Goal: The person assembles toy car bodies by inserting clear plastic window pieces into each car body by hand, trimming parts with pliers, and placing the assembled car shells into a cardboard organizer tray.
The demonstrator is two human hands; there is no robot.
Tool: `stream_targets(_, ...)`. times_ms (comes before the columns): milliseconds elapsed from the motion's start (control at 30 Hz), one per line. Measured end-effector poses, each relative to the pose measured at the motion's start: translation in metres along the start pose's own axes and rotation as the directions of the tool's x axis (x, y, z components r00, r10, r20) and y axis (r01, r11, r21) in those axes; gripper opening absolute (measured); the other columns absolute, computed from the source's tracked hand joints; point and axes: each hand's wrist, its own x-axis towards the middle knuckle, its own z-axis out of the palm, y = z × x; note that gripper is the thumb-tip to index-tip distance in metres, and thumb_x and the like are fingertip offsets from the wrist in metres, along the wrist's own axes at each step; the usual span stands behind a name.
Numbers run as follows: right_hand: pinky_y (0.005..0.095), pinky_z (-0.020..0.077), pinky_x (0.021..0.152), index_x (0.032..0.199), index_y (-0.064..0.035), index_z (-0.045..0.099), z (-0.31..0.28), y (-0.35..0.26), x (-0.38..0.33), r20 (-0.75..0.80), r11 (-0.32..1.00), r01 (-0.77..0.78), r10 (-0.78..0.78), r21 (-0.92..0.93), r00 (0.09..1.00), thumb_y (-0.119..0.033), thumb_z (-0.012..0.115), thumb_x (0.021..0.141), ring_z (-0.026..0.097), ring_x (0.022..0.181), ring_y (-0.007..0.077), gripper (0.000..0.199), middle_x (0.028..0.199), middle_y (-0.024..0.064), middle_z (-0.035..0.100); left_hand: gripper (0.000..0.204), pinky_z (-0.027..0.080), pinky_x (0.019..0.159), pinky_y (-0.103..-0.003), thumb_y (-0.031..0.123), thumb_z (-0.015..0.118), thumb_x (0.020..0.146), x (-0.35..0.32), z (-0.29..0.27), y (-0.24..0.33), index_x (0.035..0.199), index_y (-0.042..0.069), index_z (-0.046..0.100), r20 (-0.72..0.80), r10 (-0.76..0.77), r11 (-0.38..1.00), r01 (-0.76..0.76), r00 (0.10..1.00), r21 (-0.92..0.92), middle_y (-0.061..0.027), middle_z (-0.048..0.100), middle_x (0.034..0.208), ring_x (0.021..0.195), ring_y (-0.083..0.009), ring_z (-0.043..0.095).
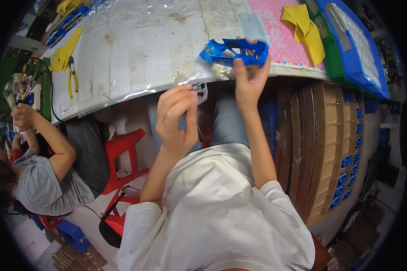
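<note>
My right hand [250, 83] grips a blue toy car body shell [228, 53] just above the table's front edge. The shell has open window holes, and some of my fingers are hidden behind it. To the left and a little lower, my left hand [177, 115] pinches a small clear plastic piece with dark marks [201, 92] between thumb and fingertips. The piece hangs over my lap, in front of the table edge. A gap separates it from the shell.
The white worktable [122, 54] carries crumpled clear plastic film [158, 12], yellow-handled pliers [72, 79], yellow cloths [304, 31] and a pink bubble sheet [276, 27]. Blue bins [359, 54] stand at right, above stacked cartons [321, 149]. A co-worker [49, 176] sits at left beside red stools [122, 158].
</note>
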Motion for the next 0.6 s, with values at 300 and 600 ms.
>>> stream_targets(300,0.0385,0.0336,0.099,0.131,0.0064,0.018,-0.004,0.002,-0.051,0.200,0.890,0.197,-0.123,-0.412,0.972,-0.013,0.069,0.076,0.039,0.121,0.0334,0.078,0.134,0.0277,0.031,0.026,0.039,0.077,-0.035,0.003,0.066,0.065,0.005,0.001,-0.003,0.089,0.011,0.056,0.148,0.101,0.969,-0.131,0.984,0.210,-0.0021,0.064,0.097,0.092,-0.0232,0.057)
stream_targets(600,0.0410,0.0321,0.102,0.134,0.0024,0.015,-0.004,0.021,-0.069,0.189,0.901,0.218,-0.156,-0.374,0.969,-0.019,0.066,0.078,0.034,0.126,0.0328,0.079,0.138,0.0272,0.024,0.017,0.045,0.077,-0.038,0.002,0.065,0.064,0.009,0.012,0.005,0.081,0.003,0.060,0.381,0.114,0.959,-0.201,0.918,0.198,-0.0090,0.061,0.088,0.091,-0.0261,0.059)
